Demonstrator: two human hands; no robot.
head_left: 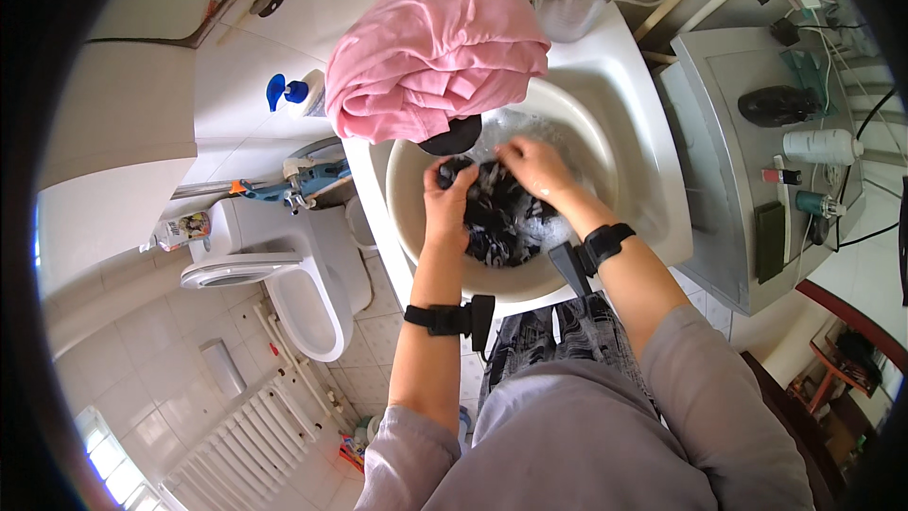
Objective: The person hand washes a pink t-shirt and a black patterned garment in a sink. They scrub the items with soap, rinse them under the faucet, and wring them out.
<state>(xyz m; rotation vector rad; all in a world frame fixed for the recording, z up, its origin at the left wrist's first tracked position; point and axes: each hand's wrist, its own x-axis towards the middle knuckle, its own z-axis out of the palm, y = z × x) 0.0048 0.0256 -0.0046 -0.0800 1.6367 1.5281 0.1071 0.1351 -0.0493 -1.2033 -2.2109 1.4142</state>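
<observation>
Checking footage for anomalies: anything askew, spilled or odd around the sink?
The pink cloth is bundled over the far edge of the cream basin, a dark object showing beneath; odd because whatever supports it is hidden.

Basin (405, 213) — partly hidden behind pink cloth (435, 43)

I see the bundled pink cloth (435, 57) blocking the far side of the basin (399, 203), right in front of the hands, with the clear pump bottle (575, 8) standing beyond it to the right. The left hand (448, 197), right hand (537, 168) and dark cloth (499, 218) crowd the basin's middle. To the right, a hand could pass over the white sink (651, 166) as far as the grey cabinet (728, 255).
</observation>
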